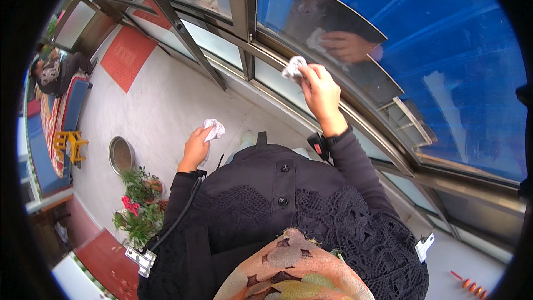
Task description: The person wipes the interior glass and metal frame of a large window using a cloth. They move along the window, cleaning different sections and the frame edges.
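Observation:
My right hand (323, 93) grips a crumpled white cloth (295, 68) close to the metal window frame (287, 60). Whether the cloth touches the frame or the glass I cannot tell. The window pane (416, 21) in front of me has blue material behind it, and it mirrors a hand with a cloth. Lower and to the left, my left hand (195, 148) holds another crumpled whitish cloth (214, 129) in the air beside my body. Part of that cloth hangs below the fingers.
A metal basin (122, 155) stands on the pale floor (166, 91), near potted plants (139, 212) with red flowers. A yellow stool (70, 146) is by a blue couch (75, 104), where a person (62, 73) is. A red mat (127, 58) lies near the glass door (179, 29).

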Tool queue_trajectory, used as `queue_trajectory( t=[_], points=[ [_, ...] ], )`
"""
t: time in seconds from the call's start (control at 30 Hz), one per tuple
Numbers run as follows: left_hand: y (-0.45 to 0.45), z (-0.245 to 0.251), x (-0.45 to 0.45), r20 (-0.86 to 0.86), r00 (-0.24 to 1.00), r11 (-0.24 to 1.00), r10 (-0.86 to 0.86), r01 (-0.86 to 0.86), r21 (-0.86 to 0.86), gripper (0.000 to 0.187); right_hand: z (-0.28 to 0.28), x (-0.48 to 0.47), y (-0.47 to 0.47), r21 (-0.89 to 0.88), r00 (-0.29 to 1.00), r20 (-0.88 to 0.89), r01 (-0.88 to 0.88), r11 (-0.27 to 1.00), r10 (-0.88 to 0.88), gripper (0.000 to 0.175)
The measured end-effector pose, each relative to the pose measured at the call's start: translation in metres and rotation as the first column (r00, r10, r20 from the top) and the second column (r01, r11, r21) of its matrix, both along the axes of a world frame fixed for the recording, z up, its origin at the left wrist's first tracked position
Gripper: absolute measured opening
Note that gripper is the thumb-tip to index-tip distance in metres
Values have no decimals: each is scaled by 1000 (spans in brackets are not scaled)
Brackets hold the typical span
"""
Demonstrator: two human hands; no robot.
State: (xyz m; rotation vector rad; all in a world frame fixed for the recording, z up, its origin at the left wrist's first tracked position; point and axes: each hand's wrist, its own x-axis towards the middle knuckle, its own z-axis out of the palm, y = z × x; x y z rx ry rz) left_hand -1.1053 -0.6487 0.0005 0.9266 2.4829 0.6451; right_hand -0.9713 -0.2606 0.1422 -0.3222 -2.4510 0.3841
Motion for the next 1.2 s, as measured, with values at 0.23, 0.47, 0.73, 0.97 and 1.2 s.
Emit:
queue_trajectory(
  t=[0.23,0.47,0.73,0.97,1.2],
  points=[
    [-14,-6,-41,32,992,991,-122,120,65,57,-29,-94,-11,96,992,84,85,992,-93,25],
    [-13,-11,-43,61,982,983,-176,172,66,56,-47,-139,-19,111,965,204,147,983,-167,19],
    [19,0,-41,91,946,950,-312,310,39,58,-56,-114,-13,20,973,196,117,993,-119,25],
    [66,6,-44,76,905,905,-418,422,-51,58,-53,-2,18,47,940,199,272,961,-276,21],
    [114,9,-27,51,827,825,-560,562,-52,57,-43,164,54,137,830,200,503,853,-521,21]
  ],
)
